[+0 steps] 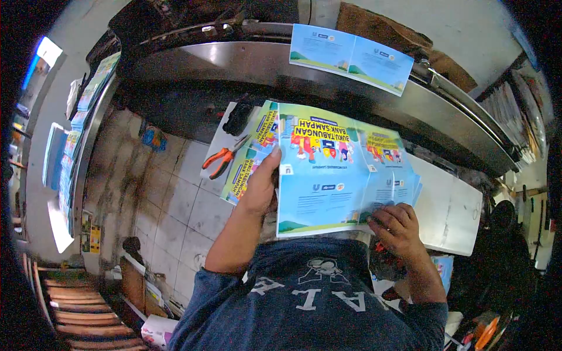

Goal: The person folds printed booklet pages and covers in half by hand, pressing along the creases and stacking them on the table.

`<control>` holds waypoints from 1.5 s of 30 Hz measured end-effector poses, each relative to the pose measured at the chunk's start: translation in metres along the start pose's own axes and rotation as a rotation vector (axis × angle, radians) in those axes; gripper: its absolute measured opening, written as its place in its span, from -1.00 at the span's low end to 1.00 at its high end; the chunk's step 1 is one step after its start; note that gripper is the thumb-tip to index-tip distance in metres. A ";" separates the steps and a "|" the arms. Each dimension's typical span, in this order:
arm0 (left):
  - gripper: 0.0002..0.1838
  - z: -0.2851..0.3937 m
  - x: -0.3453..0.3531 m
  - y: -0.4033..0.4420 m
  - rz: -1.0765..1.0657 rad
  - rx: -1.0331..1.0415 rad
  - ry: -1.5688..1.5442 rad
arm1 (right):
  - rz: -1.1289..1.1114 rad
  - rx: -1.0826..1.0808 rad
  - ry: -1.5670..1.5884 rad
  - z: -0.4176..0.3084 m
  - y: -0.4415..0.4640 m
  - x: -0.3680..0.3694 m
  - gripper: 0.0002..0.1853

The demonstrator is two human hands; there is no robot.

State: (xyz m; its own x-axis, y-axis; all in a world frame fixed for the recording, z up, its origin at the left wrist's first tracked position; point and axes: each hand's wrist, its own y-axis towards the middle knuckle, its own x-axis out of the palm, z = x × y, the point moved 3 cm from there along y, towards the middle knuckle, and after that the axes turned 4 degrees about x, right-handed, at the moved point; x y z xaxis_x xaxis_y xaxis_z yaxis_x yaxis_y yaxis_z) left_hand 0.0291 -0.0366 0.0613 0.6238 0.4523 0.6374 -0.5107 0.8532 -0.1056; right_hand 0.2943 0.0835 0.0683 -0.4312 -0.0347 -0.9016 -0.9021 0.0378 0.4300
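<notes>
- At the far left of the frame, blue and green papers (76, 126) lie along a narrow shelf.
- In the lower left corner there are wooden slats (91, 310), in a row one after another.
- Right of these, the tiled floor (175, 205) is visible (its tiles are pale, with dark stains).
- Left of the centre lie pliers (218, 161) with orange and black handles, which point to the lower left.
- Just beside the pliers are yellow printed pieces (241, 175), partly covered by the arm and the larger sheets.
- The left hand (262, 184) is clamped on the left edge of the printed sheets, with the thumb in front (the other fingers are hidden).
- The printed sheets (322, 199) are in the centre, before the dark shirt; their title "BUKU TABUNGAN BANK SAMPAH" stands upside down.
- At the upper right of centre, a blue printed sheet (351, 58) rests against a metal bar.
- The right hand (398, 228), well apart from the left, touches the lower right part of the sheets with bent fingers (I cannot tell if it pinches them).
- Farther right, a white board (448, 202) extends from behind the sheets.
</notes>
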 end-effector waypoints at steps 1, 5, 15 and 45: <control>-0.40 0.001 0.003 0.000 0.030 -0.025 -0.004 | -0.001 -0.006 -0.001 -0.001 -0.001 0.001 -0.68; -0.38 -0.004 -0.012 -0.002 -0.199 -0.057 -0.243 | 0.010 0.015 -0.008 -0.003 -0.003 0.004 -0.68; -0.38 -0.004 -0.045 -0.021 -0.070 -0.164 0.821 | -0.158 0.081 0.132 -0.007 -0.009 0.013 -0.52; -0.52 0.111 0.003 -0.077 -0.624 0.645 0.702 | 0.151 0.880 0.002 0.124 0.041 -0.151 -0.71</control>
State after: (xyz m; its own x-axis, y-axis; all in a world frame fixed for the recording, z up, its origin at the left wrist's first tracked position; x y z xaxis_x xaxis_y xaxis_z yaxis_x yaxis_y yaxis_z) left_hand 0.0052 -0.1299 0.1561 0.9655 0.2140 -0.1485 -0.0773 0.7797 0.6213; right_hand 0.3247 0.2141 0.2161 -0.5452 0.0306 -0.8377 -0.4949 0.7948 0.3512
